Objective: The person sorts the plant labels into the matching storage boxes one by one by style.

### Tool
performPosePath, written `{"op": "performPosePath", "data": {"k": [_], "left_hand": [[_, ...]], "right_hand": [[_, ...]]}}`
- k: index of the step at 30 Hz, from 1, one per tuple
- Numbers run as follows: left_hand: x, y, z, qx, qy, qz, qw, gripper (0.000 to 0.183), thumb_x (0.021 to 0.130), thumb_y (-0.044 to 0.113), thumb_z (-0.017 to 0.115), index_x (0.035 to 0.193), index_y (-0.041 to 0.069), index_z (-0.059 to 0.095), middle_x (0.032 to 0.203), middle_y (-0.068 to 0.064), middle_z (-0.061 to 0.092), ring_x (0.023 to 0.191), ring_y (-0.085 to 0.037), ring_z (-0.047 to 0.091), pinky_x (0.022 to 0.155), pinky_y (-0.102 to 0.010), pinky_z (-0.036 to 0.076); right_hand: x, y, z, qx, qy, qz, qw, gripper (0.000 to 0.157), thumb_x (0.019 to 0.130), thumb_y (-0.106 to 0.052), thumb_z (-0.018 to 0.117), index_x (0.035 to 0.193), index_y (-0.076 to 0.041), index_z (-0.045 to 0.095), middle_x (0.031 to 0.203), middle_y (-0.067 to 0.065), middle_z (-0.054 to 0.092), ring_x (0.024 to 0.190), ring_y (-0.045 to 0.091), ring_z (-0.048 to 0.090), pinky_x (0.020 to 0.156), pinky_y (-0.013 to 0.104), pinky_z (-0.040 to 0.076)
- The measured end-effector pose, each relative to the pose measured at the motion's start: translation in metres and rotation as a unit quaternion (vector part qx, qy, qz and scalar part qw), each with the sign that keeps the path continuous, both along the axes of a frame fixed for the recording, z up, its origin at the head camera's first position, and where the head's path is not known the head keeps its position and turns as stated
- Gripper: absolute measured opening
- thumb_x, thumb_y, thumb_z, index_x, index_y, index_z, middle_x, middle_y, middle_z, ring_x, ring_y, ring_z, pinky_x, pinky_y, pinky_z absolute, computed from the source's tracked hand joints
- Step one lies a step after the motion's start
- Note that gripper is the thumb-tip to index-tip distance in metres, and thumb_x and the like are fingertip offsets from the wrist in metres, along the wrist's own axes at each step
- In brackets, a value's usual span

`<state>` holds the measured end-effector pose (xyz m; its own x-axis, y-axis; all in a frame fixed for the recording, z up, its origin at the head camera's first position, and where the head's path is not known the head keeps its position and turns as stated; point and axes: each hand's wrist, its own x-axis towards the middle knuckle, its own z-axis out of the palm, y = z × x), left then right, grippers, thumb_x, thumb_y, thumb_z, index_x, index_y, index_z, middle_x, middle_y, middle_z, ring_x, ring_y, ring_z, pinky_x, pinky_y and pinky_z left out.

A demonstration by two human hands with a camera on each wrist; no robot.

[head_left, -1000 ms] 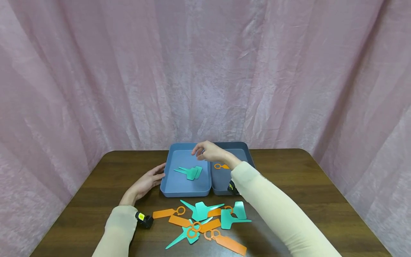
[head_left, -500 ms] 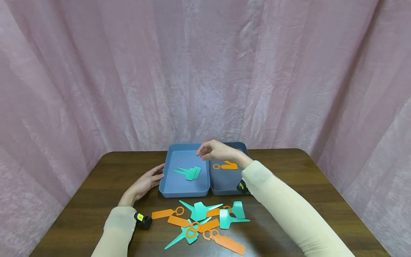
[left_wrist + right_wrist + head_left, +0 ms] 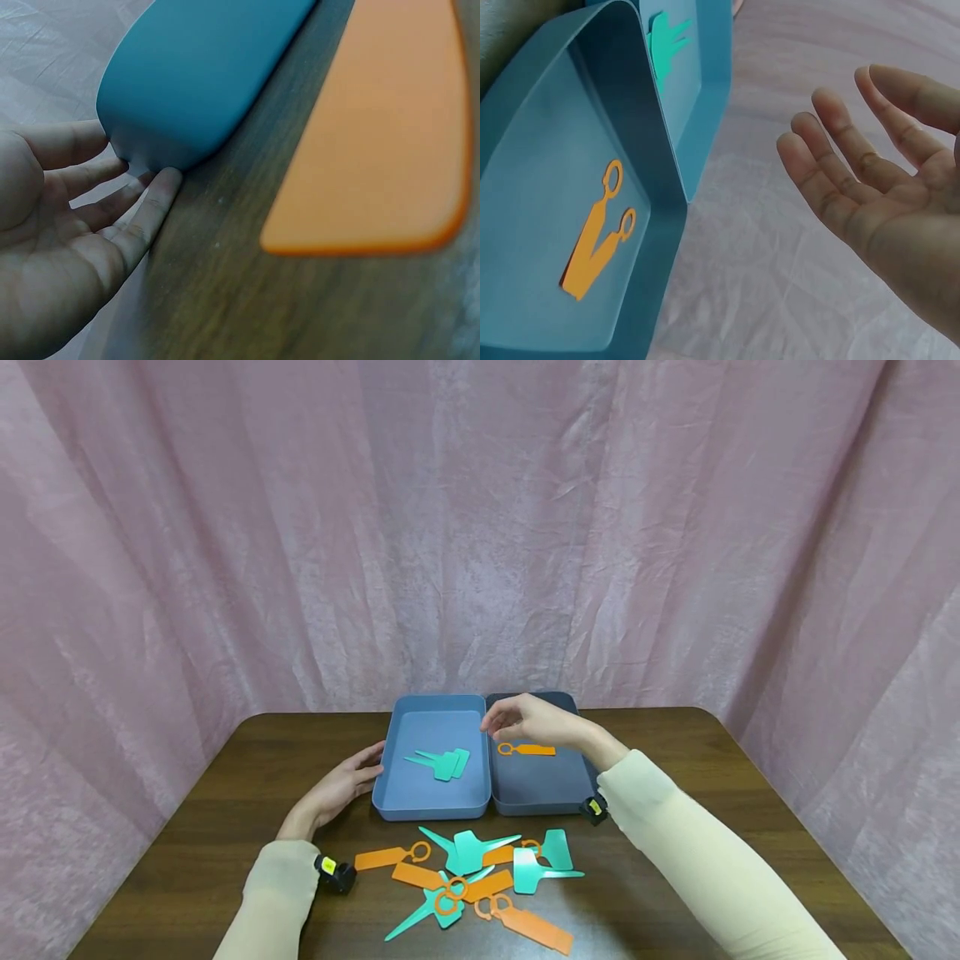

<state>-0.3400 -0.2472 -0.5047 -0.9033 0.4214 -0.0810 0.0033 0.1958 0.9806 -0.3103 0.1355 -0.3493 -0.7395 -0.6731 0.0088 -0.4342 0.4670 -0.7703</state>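
Observation:
My left hand (image 3: 341, 789) rests its fingertips (image 3: 161, 187) against the outer left wall of the blue-grey tray (image 3: 431, 727), fingers extended. Inside that tray lie a few green T-shaped plant labels (image 3: 444, 766), overlapping. Over the back of the darker grey tray (image 3: 517, 789) hovers my right hand (image 3: 543, 722), fingers loosely bent and holding nothing. Two orange ring-ended tags (image 3: 592, 244) lie on the darker tray's floor, fanned apart in the right wrist view; in the head view the hand hides part of them.
In front of the trays, several green labels (image 3: 467, 853) and orange ring tags (image 3: 532, 928) lie in a loose, overlapping pile on the wooden table (image 3: 660, 793). The two trays stand side by side. A pink curtain (image 3: 480, 527) hangs behind the table.
My right hand has moved right, from above the blue-grey tray to above the darker one, bringing the orange tags there more into sight. My left hand keeps its place at the tray wall.

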Motion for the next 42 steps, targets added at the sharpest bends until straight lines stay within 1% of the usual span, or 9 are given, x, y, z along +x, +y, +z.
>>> {"op": "performPosePath", "data": {"k": [3,6,14,17,22,29,36,39,42], "left_hand": [[0.0,0.0,0.001,-0.001,0.002,0.0,1.0,0.061,0.114,0.015,0.04,0.168,0.009,0.013,0.171,-0.022,0.014,0.153,-0.042,0.027,0.124,-0.058,0.026],[-0.001,0.001,0.002,-0.001,-0.001,0.004,1.0,0.061,0.114,0.016,0.041,0.168,0.01,0.013,0.171,-0.021,0.015,0.153,-0.042,0.027,0.125,-0.057,0.026],[0.001,0.001,0.001,-0.008,-0.001,0.002,1.0,0.062,0.114,0.016,0.041,0.168,0.009,0.012,0.171,-0.022,0.014,0.153,-0.042,0.027,0.124,-0.057,0.027],[0.001,0.0,0.001,-0.004,-0.004,0.005,1.0,0.062,0.114,0.016,0.041,0.168,0.01,0.012,0.171,-0.021,0.014,0.154,-0.041,0.026,0.125,-0.057,0.026],[0.001,-0.001,0.001,-0.003,0.0,0.004,1.0,0.061,0.114,0.016,0.04,0.168,0.009,0.012,0.171,-0.022,0.013,0.154,-0.043,0.026,0.125,-0.058,0.026],[0.0,-0.001,-0.001,-0.006,-0.002,0.004,1.0,0.061,0.114,0.017,0.041,0.168,0.01,0.013,0.171,-0.022,0.013,0.154,-0.042,0.025,0.125,-0.058,0.025],[0.0,-0.002,-0.001,-0.006,0.0,0.006,1.0,0.061,0.114,0.017,0.041,0.168,0.01,0.014,0.171,-0.022,0.014,0.154,-0.042,0.026,0.125,-0.058,0.025],[0.0,-0.002,-0.002,-0.005,-0.003,0.006,1.0,0.061,0.114,0.016,0.041,0.168,0.01,0.013,0.171,-0.022,0.014,0.154,-0.042,0.026,0.125,-0.058,0.025],[0.0,-0.002,-0.002,-0.005,-0.002,0.005,1.0,0.061,0.114,0.016,0.04,0.168,0.009,0.013,0.171,-0.022,0.014,0.154,-0.042,0.026,0.125,-0.058,0.026]], "right_hand": [[0.006,0.007,-0.001,0.006,0.01,0.002,1.0,0.019,0.103,-0.011,0.066,0.121,-0.009,0.071,0.113,0.004,0.071,0.104,0.022,0.069,0.092,0.038,0.057],[0.011,0.013,-0.005,0.003,0.013,0.008,1.0,0.019,0.102,-0.01,0.066,0.12,-0.01,0.071,0.113,0.003,0.071,0.105,0.023,0.068,0.09,0.038,0.057],[0.024,0.027,-0.012,0.006,0.026,0.018,0.999,0.021,0.104,-0.013,0.065,0.123,-0.008,0.071,0.124,0.004,0.071,0.116,0.021,0.066,0.097,0.038,0.055],[0.027,0.03,-0.013,0.006,0.027,0.018,0.999,0.022,0.103,-0.012,0.065,0.125,-0.008,0.071,0.128,0.006,0.07,0.117,0.025,0.066,0.097,0.038,0.055],[0.031,0.036,-0.018,0.003,0.025,0.018,1.0,0.021,0.104,-0.012,0.065,0.124,-0.008,0.07,0.122,0.006,0.07,0.112,0.03,0.066,0.094,0.038,0.056],[0.039,0.044,-0.033,-0.005,0.006,0.013,1.0,0.021,0.104,-0.015,0.065,0.124,-0.01,0.071,0.121,0.002,0.07,0.114,0.026,0.065,0.095,0.038,0.055],[0.044,0.046,-0.048,-0.017,-0.008,0.009,1.0,0.019,0.104,-0.012,0.065,0.122,-0.014,0.072,0.118,0.0,0.071,0.112,0.024,0.065,0.094,0.037,0.055],[0.046,0.047,-0.053,-0.022,-0.008,0.012,1.0,0.019,0.104,-0.012,0.065,0.121,-0.012,0.072,0.117,0.001,0.071,0.11,0.025,0.066,0.093,0.035,0.055],[0.049,0.048,-0.057,-0.025,-0.01,0.017,0.999,0.019,0.104,-0.012,0.064,0.121,-0.009,0.072,0.119,0.009,0.071,0.11,0.028,0.066,0.092,0.033,0.056]]}}
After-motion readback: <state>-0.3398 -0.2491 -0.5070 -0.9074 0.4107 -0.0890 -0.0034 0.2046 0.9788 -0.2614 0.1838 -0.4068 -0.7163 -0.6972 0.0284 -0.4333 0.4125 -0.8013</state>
